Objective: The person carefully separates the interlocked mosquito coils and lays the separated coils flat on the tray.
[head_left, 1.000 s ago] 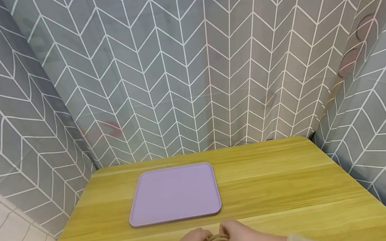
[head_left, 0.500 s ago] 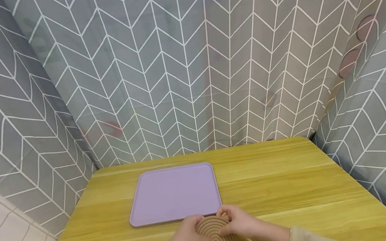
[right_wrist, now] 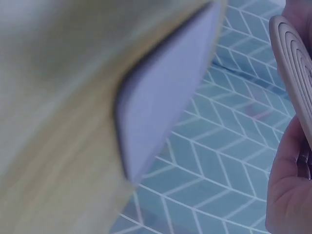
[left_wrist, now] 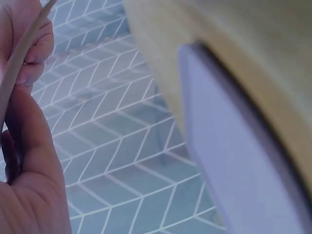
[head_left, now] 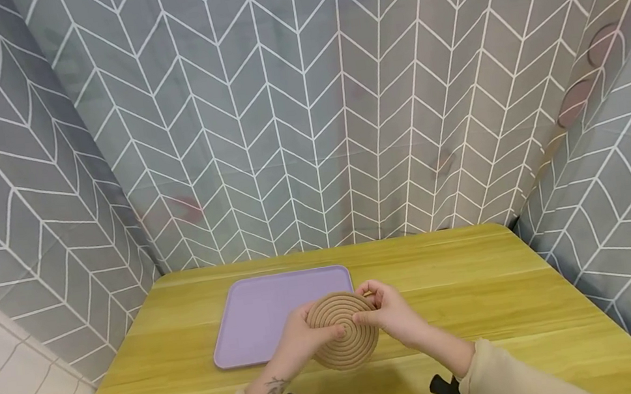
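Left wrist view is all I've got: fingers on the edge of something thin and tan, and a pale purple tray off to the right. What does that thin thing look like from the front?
Observer: In the head view it's a round tan disc, its face patterned with ring-like grooves.
Operator: Oh! And where does the left hand put its thumb?
Observer: On that grooved face, with the tip near the middle.
Operator: From up there, is any of the tray hidden?
Observer: Yes, the disc blocks the near right corner from the head camera.
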{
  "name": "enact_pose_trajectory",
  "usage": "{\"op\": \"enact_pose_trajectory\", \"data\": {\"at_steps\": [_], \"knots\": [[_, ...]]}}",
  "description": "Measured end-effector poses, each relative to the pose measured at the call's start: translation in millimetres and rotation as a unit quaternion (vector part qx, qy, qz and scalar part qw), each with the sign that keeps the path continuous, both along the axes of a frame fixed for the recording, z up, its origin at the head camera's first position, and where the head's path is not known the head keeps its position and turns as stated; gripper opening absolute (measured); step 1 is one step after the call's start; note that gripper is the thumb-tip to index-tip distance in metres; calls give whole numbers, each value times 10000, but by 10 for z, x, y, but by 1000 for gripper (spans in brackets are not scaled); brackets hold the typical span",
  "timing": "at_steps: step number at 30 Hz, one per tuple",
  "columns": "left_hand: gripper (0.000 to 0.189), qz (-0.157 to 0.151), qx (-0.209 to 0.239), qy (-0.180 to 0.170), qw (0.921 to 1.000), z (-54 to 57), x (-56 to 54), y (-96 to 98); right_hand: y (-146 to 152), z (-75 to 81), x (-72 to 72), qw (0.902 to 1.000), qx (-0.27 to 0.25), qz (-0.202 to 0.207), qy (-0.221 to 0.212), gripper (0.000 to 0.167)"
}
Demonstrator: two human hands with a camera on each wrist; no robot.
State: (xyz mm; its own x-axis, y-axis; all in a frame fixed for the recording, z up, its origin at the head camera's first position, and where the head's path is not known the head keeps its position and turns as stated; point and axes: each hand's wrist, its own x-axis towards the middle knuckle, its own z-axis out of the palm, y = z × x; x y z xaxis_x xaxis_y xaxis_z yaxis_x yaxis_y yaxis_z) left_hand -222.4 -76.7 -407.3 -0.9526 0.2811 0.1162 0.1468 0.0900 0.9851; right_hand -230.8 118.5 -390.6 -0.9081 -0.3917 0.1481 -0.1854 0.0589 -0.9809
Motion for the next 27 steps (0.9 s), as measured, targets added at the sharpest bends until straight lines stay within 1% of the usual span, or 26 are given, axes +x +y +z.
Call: {"op": "enact_pose_trajectory", "data": {"at_steps": [3,6,10,14,17,19,27], "knots": [[48,304,64,164,9994,110,-65,8,-30,112,-68,9994,-58,-262,199,30],[46,545,97,303,9980,228,-130,12,-63,227,-127,9984,-244,-421,272,30],[43,728,157,414,9964,385,-210,16,-98,365,-191,9969,-511,-517,303,31],[42,817,261,505,9950,502,-275,22,-116,467,-236,9956,-714,-544,276,33],[42,815,341,489,9949,544,-303,29,-114,497,-253,9954,-761,-541,214,33],[42,817,350,466,9950,547,-317,33,-107,491,-263,9959,-700,-537,181,34],[39,858,382,488,9944,515,-340,34,-109,438,-279,9969,-64,-751,210,30]]}}
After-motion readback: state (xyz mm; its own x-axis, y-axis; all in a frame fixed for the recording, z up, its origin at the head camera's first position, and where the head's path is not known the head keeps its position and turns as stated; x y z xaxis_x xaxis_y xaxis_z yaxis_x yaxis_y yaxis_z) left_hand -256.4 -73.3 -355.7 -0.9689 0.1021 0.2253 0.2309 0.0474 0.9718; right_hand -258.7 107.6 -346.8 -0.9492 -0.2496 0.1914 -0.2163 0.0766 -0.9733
